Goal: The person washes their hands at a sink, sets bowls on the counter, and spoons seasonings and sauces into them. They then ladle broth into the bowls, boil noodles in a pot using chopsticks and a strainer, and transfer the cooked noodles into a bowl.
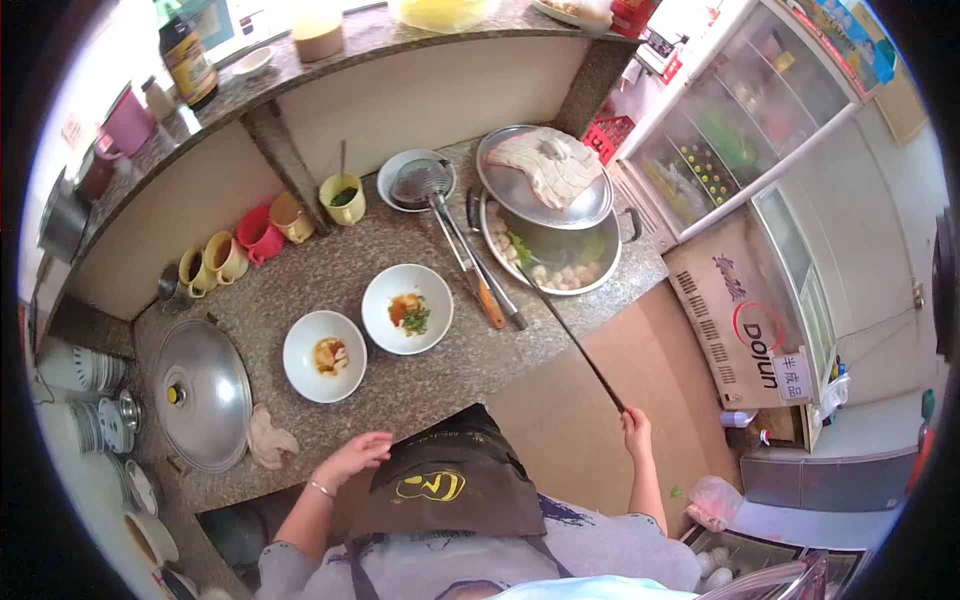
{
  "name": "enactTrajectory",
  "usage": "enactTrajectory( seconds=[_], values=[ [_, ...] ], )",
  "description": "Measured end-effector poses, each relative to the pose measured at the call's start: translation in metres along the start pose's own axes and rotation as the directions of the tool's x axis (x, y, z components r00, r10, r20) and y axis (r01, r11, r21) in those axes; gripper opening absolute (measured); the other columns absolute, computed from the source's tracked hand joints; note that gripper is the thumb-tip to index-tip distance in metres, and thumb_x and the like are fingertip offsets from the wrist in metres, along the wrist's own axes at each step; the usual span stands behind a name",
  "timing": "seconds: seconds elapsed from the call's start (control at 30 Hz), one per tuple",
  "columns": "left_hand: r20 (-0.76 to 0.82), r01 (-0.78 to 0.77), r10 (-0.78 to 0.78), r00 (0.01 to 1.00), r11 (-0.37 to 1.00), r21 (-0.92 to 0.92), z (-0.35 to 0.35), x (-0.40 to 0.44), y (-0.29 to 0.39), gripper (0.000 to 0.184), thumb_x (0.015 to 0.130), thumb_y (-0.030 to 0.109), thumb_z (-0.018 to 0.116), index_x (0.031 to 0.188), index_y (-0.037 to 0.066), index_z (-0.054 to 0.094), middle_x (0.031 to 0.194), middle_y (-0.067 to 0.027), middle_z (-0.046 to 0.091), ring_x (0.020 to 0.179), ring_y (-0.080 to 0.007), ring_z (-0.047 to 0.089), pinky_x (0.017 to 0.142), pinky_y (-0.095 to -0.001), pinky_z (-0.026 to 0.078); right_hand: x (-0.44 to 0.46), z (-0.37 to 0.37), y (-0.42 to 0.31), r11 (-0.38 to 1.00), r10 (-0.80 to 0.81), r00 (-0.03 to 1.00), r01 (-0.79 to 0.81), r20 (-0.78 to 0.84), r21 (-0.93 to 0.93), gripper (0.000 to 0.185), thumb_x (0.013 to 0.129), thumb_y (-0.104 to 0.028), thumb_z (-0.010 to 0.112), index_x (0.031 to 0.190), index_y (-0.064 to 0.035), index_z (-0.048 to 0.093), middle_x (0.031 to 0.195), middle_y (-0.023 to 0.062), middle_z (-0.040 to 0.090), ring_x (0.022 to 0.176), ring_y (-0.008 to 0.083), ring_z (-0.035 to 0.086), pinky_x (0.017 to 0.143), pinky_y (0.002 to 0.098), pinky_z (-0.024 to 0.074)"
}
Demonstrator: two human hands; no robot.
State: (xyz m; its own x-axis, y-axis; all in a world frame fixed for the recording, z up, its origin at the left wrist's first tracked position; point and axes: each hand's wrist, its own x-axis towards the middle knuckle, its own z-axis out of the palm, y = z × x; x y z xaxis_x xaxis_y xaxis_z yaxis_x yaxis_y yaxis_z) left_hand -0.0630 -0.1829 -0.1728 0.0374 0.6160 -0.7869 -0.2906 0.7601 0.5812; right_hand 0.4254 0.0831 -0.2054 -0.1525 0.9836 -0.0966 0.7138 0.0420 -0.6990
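My right hand [634, 428] is closed on the end of a long dark stick [575, 343], whose far tip reaches into the large pot [560, 290]. Pale balls and green leaves lie in the pot's liquid. A metal lid [500, 170] with a folded cloth [550, 172] on it covers the pot's back part. My left hand [362, 455] hangs empty above the counter's front edge, fingers extended, left of the black apron [450, 485]. Nearest to it stand two white bowls, one [297, 350] with brown sauce, the other [380, 330] with sauce and chopped greens.
A strainer [421, 183] lies over a bowl behind the bowls, with tongs [462, 255] beside it. Several mugs [260, 236] line the back wall. A round lid [205, 400] and cloth [268, 438] are at left. A glass-door fridge [735, 110] stands at right.
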Motion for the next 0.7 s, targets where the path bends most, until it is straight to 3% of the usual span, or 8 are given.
enactTrajectory(
  seconds=[0.13, 0.27, 0.4, 0.53, 0.57, 0.6, 0.67, 0.7],
  values=[
    [0.118, -0.241, 0.231, 0.966, 0.966, 0.088, 0.027, 0.062, 0.107, 0.042, 0.083, 0.03, 0.056, 0.117, 0.008, 0.045, 0.102, -0.0007, 0.053, 0.09, -0.0105, 0.051, 0.076, -0.0259, 0.043, 0.112, 0.004, -0.042, 0.959, -0.156, 0.987, 0.157, 0.02, -0.236, 0.018, 0.081, -0.013, 0.05, 0.087, -0.0004, 0.06, 0.076, 0.0178, 0.059, 0.069, 0.0299, 0.058, 0.064, 0.036, 0.0448],
    [0.064, -0.508, 0.505, 0.861, 0.845, 0.17, 0.068, 0.116, 0.231, 0.039, 0.084, 0.022, 0.054, 0.117, 0.005, 0.044, 0.111, -0.0051, 0.051, 0.096, -0.0149, 0.052, 0.086, -0.0284, 0.041, 0.216, 0.011, -0.108, 0.822, -0.009, 0.986, 0.102, 0.166, -0.561, 0.021, 0.079, -0.016, 0.046, 0.082, -0.0036, 0.062, 0.078, 0.0191, 0.06, 0.078, 0.0359, 0.057, 0.071, 0.0439, 0.0452],
    [0.068, -0.606, 0.607, 0.792, 0.769, 0.202, 0.101, 0.153, 0.331, 0.037, 0.084, 0.018, 0.053, 0.116, 0.004, 0.045, 0.111, -0.0055, 0.051, 0.097, -0.0135, 0.05, 0.086, -0.0281, 0.041, 0.273, -0.009, -0.102, 0.815, 0.007, 0.976, 0.121, 0.219, -0.567, 0.021, 0.078, -0.018, 0.047, 0.08, -0.0045, 0.062, 0.082, 0.0178, 0.06, 0.078, 0.0344, 0.058, 0.07, 0.0439, 0.0457],
    [0.051, -0.629, 0.671, 0.74, 0.663, 0.405, 0.109, 0.233, 0.407, 0.044, 0.079, 0.021, 0.059, 0.116, 0.002, 0.046, 0.108, -0.0086, 0.052, 0.096, -0.0167, 0.051, 0.083, -0.03, 0.042, 0.256, -0.082, -0.114, 0.892, -0.092, 0.971, 0.179, 0.221, -0.416, 0.021, 0.077, -0.018, 0.048, 0.076, -0.001, 0.06, 0.076, 0.0208, 0.057, 0.075, 0.0356, 0.056, 0.066, 0.0435, 0.0436],
    [0.049, -0.626, 0.745, 0.665, 0.521, 0.58, 0.114, 0.262, 0.425, 0.048, 0.077, 0.025, 0.06, 0.116, 0.003, 0.045, 0.11, -0.0117, 0.05, 0.097, -0.0199, 0.05, 0.084, -0.0327, 0.041, 0.246, -0.102, -0.121, 0.927, -0.046, 0.968, 0.134, 0.248, -0.35, 0.02, 0.077, -0.016, 0.047, 0.074, 0.0016, 0.056, 0.073, 0.0228, 0.054, 0.072, 0.0377, 0.054, 0.062, 0.0428, 0.0416],
    [0.062, -0.582, 0.812, 0.58, 0.36, 0.729, 0.12, 0.291, 0.442, 0.052, 0.074, 0.028, 0.062, 0.117, 0.004, 0.045, 0.112, -0.0148, 0.049, 0.099, -0.0231, 0.05, 0.085, -0.0355, 0.041, 0.236, -0.12, -0.117, 0.952, -0.029, 0.968, 0.102, 0.248, -0.287, 0.017, 0.077, -0.013, 0.049, 0.073, 0.0026, 0.054, 0.067, 0.0223, 0.052, 0.064, 0.0349, 0.054, 0.057, 0.0388, 0.0409],
    [0.129, -0.536, 0.9, 0.415, 0.128, 0.835, 0.136, 0.349, 0.474, 0.054, 0.072, 0.033, 0.062, 0.117, 0.009, 0.046, 0.116, -0.0204, 0.043, 0.103, -0.0315, 0.048, 0.086, -0.0407, 0.041, 0.213, -0.149, -0.097, 0.984, 0.039, 0.966, 0.007, 0.254, -0.179, 0.017, 0.078, -0.013, 0.052, 0.071, 0.0028, 0.053, 0.055, 0.0141, 0.047, 0.051, 0.0169, 0.047, 0.051, 0.0301, 0.0383],
    [0.126, -0.54, 0.908, 0.4, 0.122, 0.833, 0.152, 0.365, 0.489, 0.054, 0.072, 0.033, 0.062, 0.117, 0.009, 0.046, 0.116, -0.0204, 0.043, 0.103, -0.0315, 0.048, 0.086, -0.0407, 0.041, 0.198, -0.16, -0.072, 0.989, 0.098, 0.958, -0.063, 0.27, -0.137, 0.018, 0.078, -0.013, 0.053, 0.071, 0.0027, 0.054, 0.054, 0.0098, 0.046, 0.052, 0.0113, 0.045, 0.05, 0.0285, 0.0374]
  ],
)
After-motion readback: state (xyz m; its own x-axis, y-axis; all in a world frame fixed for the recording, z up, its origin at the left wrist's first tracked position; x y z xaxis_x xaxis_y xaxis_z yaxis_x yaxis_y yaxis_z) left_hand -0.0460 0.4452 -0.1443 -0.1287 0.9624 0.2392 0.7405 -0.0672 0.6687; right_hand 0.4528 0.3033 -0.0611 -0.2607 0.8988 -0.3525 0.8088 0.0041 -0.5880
